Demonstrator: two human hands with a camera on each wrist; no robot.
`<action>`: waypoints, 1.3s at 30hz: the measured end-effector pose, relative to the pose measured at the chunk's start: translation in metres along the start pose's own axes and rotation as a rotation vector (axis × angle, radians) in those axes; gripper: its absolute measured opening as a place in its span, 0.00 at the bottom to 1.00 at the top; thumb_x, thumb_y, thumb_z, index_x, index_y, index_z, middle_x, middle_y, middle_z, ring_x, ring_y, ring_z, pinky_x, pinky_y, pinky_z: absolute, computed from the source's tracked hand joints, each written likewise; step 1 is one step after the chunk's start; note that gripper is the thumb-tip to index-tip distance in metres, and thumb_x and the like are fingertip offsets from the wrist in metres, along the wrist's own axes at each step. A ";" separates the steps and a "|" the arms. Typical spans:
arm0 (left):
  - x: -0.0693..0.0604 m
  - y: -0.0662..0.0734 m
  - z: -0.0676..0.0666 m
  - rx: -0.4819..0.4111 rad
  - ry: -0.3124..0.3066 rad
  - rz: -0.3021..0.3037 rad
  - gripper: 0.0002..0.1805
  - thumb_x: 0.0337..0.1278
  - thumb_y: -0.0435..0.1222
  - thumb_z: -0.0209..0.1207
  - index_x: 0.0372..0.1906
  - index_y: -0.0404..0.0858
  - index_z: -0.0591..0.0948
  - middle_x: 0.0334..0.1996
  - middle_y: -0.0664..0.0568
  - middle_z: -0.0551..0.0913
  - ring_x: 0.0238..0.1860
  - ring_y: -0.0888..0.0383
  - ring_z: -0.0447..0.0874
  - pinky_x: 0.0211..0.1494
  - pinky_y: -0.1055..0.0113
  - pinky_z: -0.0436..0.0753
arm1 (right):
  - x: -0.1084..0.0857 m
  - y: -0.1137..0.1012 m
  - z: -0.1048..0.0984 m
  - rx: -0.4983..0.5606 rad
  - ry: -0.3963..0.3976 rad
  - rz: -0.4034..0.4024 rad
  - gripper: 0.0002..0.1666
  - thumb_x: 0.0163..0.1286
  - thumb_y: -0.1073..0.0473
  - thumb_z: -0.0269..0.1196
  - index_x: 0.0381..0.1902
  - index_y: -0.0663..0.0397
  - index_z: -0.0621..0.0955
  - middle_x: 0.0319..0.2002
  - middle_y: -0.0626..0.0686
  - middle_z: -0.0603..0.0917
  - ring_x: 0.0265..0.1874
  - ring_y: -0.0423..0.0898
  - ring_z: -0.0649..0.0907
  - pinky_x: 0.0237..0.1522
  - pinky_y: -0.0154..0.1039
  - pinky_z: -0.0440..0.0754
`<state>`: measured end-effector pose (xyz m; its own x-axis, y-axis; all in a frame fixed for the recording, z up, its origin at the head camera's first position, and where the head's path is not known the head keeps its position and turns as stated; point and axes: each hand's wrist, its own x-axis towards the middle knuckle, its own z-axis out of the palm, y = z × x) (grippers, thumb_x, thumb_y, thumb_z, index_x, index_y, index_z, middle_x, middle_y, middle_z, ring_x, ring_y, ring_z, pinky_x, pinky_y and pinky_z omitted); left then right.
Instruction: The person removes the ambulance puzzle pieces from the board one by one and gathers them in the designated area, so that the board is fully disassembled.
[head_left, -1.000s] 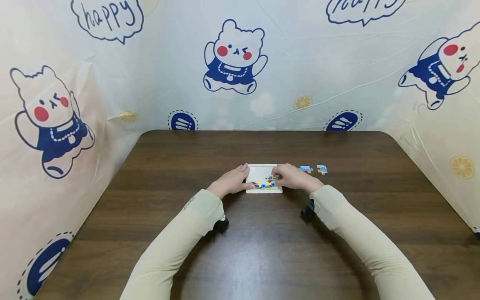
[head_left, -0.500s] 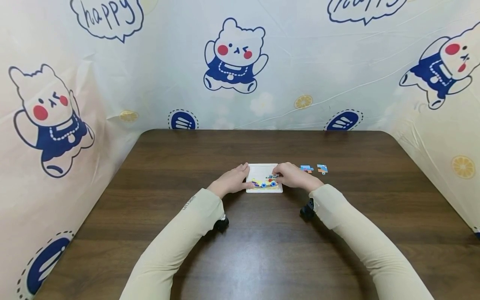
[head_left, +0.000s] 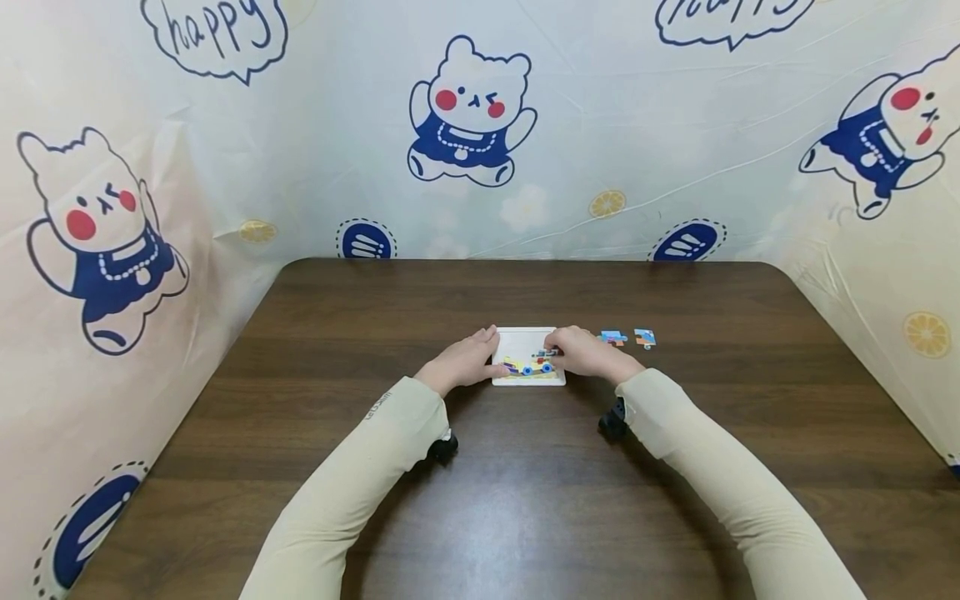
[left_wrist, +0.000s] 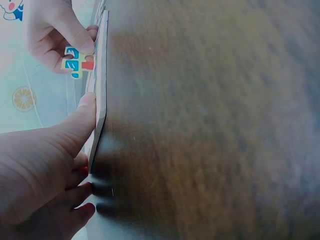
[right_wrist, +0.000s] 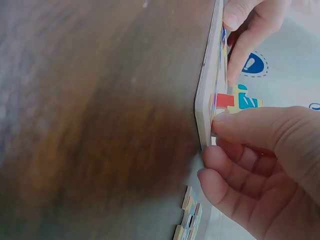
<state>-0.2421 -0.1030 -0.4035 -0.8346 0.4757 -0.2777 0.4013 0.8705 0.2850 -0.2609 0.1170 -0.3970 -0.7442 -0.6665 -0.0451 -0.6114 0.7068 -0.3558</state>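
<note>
A white-rimmed jigsaw puzzle tray [head_left: 517,338] lies flat on the table, with a yellow vehicle with blue wheels [head_left: 527,370] in its near part. My left hand [head_left: 467,358] rests at the tray's left side, thumb [left_wrist: 85,102] on the rim and other fingers along the edge. At the tray's right side, my right hand [head_left: 587,352] pinches a jigsaw piece [right_wrist: 244,101], yellow with red and blue-green print. In the left wrist view that piece stands tilted up from the tray. My right fingers partly hide it in the head view.
Two loose jigsaw pieces [head_left: 612,337] lie on the dark wooden table [head_left: 480,500] just right of my right hand. A printed cloth [head_left: 337,125] hangs behind the table and at both sides. Black wrist cameras [head_left: 444,448] sit under both sleeves.
Both hands stay nearly in place; my right hand and wrist shift very slightly. The jigsaw piece stays between its fingers.
</note>
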 end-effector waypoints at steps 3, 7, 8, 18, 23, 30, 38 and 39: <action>0.000 0.000 0.000 0.000 0.000 0.003 0.42 0.63 0.53 0.49 0.71 0.34 0.49 0.71 0.44 0.44 0.70 0.52 0.40 0.68 0.62 0.49 | 0.000 -0.001 0.000 -0.003 -0.010 0.015 0.12 0.62 0.69 0.59 0.19 0.57 0.73 0.16 0.47 0.62 0.17 0.43 0.62 0.23 0.34 0.60; 0.001 -0.001 0.000 0.003 0.001 0.005 0.42 0.63 0.53 0.49 0.71 0.34 0.49 0.71 0.44 0.44 0.70 0.52 0.40 0.68 0.62 0.49 | 0.000 -0.002 0.000 -0.005 -0.007 0.024 0.11 0.62 0.68 0.60 0.20 0.57 0.74 0.16 0.47 0.64 0.18 0.43 0.63 0.23 0.34 0.61; 0.001 -0.001 0.000 0.005 0.002 0.005 0.42 0.63 0.53 0.49 0.71 0.34 0.49 0.71 0.44 0.44 0.70 0.52 0.40 0.68 0.62 0.49 | 0.000 -0.001 0.000 -0.005 -0.002 0.023 0.11 0.62 0.68 0.60 0.21 0.57 0.74 0.16 0.47 0.64 0.18 0.43 0.64 0.23 0.35 0.61; 0.000 -0.001 0.000 0.008 0.002 0.011 0.41 0.63 0.53 0.49 0.71 0.33 0.49 0.71 0.44 0.44 0.70 0.52 0.40 0.68 0.61 0.49 | -0.008 0.000 -0.003 0.036 0.027 -0.004 0.02 0.61 0.69 0.61 0.32 0.61 0.81 0.26 0.51 0.79 0.23 0.45 0.70 0.29 0.38 0.69; -0.001 0.000 0.001 0.028 0.018 0.026 0.41 0.63 0.52 0.50 0.70 0.31 0.51 0.71 0.42 0.46 0.70 0.51 0.42 0.68 0.62 0.50 | -0.012 0.003 -0.007 0.058 0.054 -0.017 0.10 0.62 0.71 0.58 0.41 0.66 0.82 0.38 0.58 0.83 0.28 0.45 0.77 0.34 0.40 0.76; -0.002 0.000 0.000 0.046 0.021 0.031 0.41 0.63 0.52 0.50 0.70 0.30 0.51 0.70 0.41 0.46 0.70 0.50 0.43 0.68 0.62 0.50 | -0.019 0.014 -0.018 0.197 0.194 0.047 0.09 0.62 0.69 0.61 0.41 0.60 0.76 0.34 0.55 0.80 0.31 0.47 0.78 0.33 0.43 0.76; -0.003 0.001 -0.002 0.034 0.025 0.039 0.41 0.63 0.51 0.50 0.70 0.30 0.51 0.70 0.40 0.47 0.70 0.49 0.43 0.68 0.61 0.50 | -0.036 0.027 -0.034 0.283 0.283 0.087 0.04 0.62 0.69 0.60 0.35 0.59 0.77 0.32 0.53 0.81 0.31 0.47 0.78 0.34 0.43 0.76; -0.003 0.001 -0.002 0.035 0.022 0.037 0.41 0.63 0.52 0.50 0.70 0.30 0.51 0.70 0.40 0.47 0.70 0.49 0.43 0.68 0.61 0.50 | -0.038 0.029 -0.035 0.290 0.285 0.096 0.04 0.63 0.68 0.60 0.35 0.58 0.77 0.31 0.53 0.81 0.29 0.47 0.77 0.32 0.43 0.76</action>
<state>-0.2393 -0.1038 -0.4008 -0.8268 0.5054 -0.2469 0.4451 0.8563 0.2621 -0.2599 0.1715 -0.3727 -0.8639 -0.4793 0.1547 -0.4645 0.6394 -0.6127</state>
